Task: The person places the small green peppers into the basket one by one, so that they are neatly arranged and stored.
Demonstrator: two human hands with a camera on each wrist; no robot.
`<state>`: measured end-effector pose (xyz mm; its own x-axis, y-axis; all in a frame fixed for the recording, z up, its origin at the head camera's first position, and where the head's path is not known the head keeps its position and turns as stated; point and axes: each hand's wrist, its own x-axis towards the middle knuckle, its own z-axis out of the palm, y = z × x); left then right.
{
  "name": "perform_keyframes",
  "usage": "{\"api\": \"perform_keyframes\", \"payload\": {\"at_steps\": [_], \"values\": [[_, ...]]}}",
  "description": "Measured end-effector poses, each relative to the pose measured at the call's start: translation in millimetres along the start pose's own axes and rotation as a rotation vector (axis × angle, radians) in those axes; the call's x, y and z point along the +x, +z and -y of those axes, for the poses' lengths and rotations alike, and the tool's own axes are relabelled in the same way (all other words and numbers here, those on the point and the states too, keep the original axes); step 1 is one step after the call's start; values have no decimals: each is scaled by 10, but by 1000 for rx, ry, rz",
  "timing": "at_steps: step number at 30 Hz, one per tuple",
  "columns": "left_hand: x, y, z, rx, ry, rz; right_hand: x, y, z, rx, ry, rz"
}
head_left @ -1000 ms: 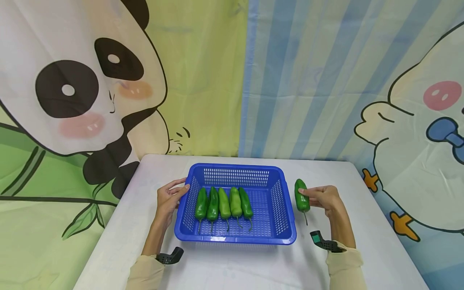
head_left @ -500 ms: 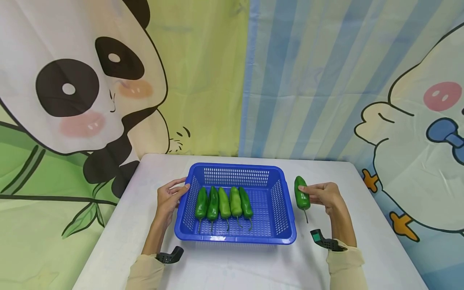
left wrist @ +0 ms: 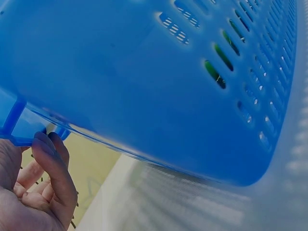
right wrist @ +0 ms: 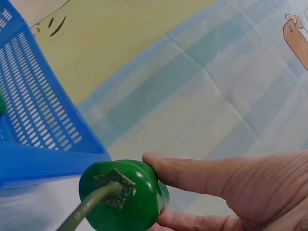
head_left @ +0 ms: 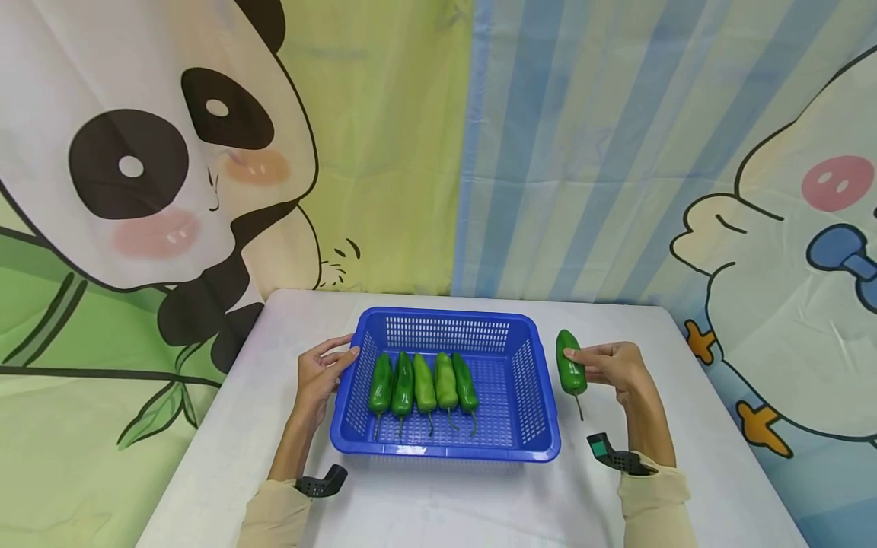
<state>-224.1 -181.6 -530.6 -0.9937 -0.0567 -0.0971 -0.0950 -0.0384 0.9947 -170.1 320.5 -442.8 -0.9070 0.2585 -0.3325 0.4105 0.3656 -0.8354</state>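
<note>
A blue plastic basket (head_left: 445,453) with slotted walls stands on the white table. Several green peppers (head_left: 425,384) lie side by side in its left and middle part, stems toward the near side. My left hand (head_left: 317,380) pinches the basket's left rim between thumb and fingers; the left wrist view shows the fingertips (left wrist: 45,144) curled at that rim. To the right of the basket, my right hand (head_left: 617,369) holds one more green pepper (head_left: 571,369), stem down, between thumb and fingers. In the right wrist view this pepper's stem end (right wrist: 120,192) faces the camera.
The white table (head_left: 493,506) extends on all sides of the basket. Behind it hangs a printed curtain (head_left: 384,152) with cartoon animals. A black wrist strap (head_left: 322,483) sits on the left wrist and another strap (head_left: 620,457) on the right.
My right hand has risen slightly with the pepper, which stays to the right of the basket. The left hand, the basket and the peppers in it keep their places.
</note>
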Motion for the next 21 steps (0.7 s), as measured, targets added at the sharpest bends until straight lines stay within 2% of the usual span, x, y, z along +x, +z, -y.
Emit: {"api": "perform_keyframes", "payload": {"at_steps": [21], "values": [[-5, -1, 5, 9, -1, -2, -83, 66, 184, -39, -68, 28]]}}
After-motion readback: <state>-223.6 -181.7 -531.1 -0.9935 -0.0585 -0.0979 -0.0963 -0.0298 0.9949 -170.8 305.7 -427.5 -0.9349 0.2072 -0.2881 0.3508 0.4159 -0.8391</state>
